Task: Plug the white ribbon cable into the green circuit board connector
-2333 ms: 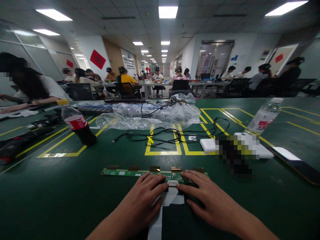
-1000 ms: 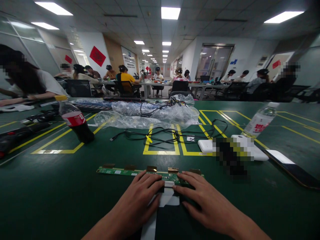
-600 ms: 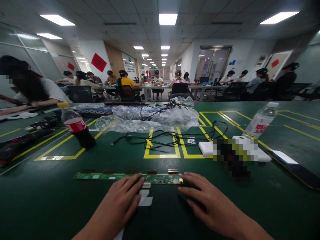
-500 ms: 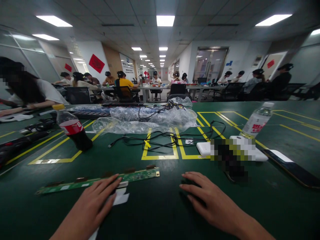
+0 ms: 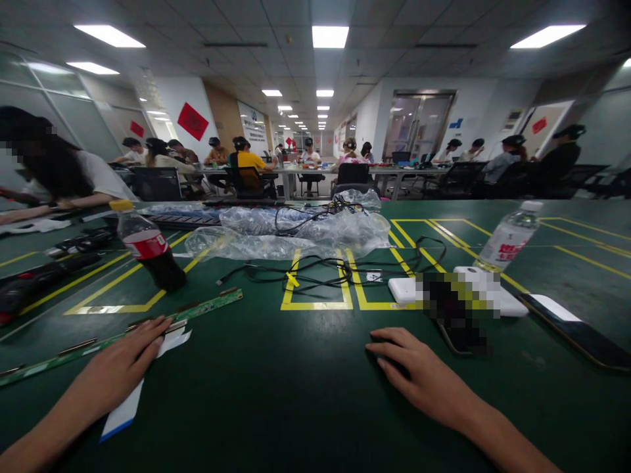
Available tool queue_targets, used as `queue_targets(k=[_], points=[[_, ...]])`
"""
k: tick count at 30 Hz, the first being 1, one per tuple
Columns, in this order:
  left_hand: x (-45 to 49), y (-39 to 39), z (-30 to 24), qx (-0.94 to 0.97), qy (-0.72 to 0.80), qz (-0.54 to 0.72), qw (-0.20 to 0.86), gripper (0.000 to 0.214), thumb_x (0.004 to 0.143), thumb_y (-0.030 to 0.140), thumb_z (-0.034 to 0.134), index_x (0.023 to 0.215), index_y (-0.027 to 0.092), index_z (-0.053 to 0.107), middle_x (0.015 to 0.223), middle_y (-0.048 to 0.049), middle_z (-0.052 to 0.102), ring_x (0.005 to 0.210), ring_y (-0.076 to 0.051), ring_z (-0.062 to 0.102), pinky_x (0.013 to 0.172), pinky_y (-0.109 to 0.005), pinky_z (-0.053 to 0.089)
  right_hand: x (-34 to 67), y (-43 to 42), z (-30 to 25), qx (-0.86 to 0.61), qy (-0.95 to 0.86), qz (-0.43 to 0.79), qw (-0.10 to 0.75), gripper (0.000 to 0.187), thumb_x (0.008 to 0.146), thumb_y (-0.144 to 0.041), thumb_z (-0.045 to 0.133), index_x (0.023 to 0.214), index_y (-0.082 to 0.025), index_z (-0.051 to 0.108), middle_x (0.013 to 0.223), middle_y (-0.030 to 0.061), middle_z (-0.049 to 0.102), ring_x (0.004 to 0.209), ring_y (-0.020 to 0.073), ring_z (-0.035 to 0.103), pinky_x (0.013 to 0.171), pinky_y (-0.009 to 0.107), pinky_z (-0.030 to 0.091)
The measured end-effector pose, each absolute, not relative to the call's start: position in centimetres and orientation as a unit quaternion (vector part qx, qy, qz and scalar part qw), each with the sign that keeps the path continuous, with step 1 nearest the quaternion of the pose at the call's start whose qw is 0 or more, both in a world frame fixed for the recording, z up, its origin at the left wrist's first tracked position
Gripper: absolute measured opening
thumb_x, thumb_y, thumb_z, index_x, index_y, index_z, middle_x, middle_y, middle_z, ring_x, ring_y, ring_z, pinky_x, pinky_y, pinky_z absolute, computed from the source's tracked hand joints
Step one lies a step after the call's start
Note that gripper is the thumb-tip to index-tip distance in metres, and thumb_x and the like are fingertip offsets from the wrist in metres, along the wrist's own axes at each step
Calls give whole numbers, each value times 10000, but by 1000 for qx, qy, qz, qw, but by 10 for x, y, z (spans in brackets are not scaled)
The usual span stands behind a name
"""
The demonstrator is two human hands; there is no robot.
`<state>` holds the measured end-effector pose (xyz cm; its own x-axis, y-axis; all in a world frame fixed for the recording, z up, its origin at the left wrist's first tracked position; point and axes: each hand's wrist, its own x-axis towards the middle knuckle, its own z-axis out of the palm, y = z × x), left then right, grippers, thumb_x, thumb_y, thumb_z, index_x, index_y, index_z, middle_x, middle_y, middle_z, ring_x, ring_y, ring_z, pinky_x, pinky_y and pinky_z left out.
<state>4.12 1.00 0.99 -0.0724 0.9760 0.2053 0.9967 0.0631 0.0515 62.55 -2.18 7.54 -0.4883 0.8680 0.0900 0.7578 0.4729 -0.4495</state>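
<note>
My left hand [image 5: 125, 358] lies over a long, narrow green circuit board [image 5: 211, 303], its fingers stretched out and touching the middle of it. The board rests slantwise on the green table, its far end pointing right. A white flat ribbon cable [image 5: 123, 410] with a blue end shows from under that hand; part of the cable is covered by the fingers. On the right, my right hand [image 5: 424, 371] hovers or rests at the tabletop with fingers apart and nothing in them. A dark phone [image 5: 456, 322], partly blurred out, lies just beyond it.
A cola bottle [image 5: 152, 246] stands behind the board. Clear plastic wrap [image 5: 296, 233] and black cables [image 5: 315, 272] lie further back. White devices [image 5: 493, 299], a clear bottle [image 5: 510, 236] and another dark phone-like slab [image 5: 576, 332] are at right. A person leans in at far left.
My left hand has moved left with the circuit board and ribbon cable, and the board now slants more steeply. My right hand has shifted slightly right.
</note>
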Motion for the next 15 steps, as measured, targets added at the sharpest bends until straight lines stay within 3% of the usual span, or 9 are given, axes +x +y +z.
queue_targets(k=[4,7,12,15], points=[[42,11,6,-696,-713,-77,28,566,1063,364,243,1519,76,416,1595,-138,385,1459,-305,374,1176,-498,301,624,-22,77,-485,-842,182,150,339,1012,-303,487,1296,-256,666,1403,98,583,1297,281,528,1106,498,421],[45,9,5,-695,-714,-82,18,576,1063,378,245,1532,75,387,1615,-139,346,1474,-310,343,1185,-515,275,623,-22,78,-485,-842,180,151,339,1015,-306,483,1293,-247,668,1398,102,586,1294,275,530,1107,487,422],[46,4,18,-671,-731,-122,27,590,1070,415,197,1489,77,440,1529,-152,482,1404,-313,455,1128,-521,376,624,-22,78,-480,-846,179,149,337,1021,-304,474,1291,-247,668,1398,101,581,1300,264,523,1106,470,425],[44,-2,21,-669,-730,-135,24,556,1063,419,205,1395,134,548,1418,-109,601,1286,-284,575,1061,-500,463,625,-21,77,-477,-846,181,155,335,1021,-302,474,1292,-260,666,1401,95,582,1295,267,526,1098,476,430]])
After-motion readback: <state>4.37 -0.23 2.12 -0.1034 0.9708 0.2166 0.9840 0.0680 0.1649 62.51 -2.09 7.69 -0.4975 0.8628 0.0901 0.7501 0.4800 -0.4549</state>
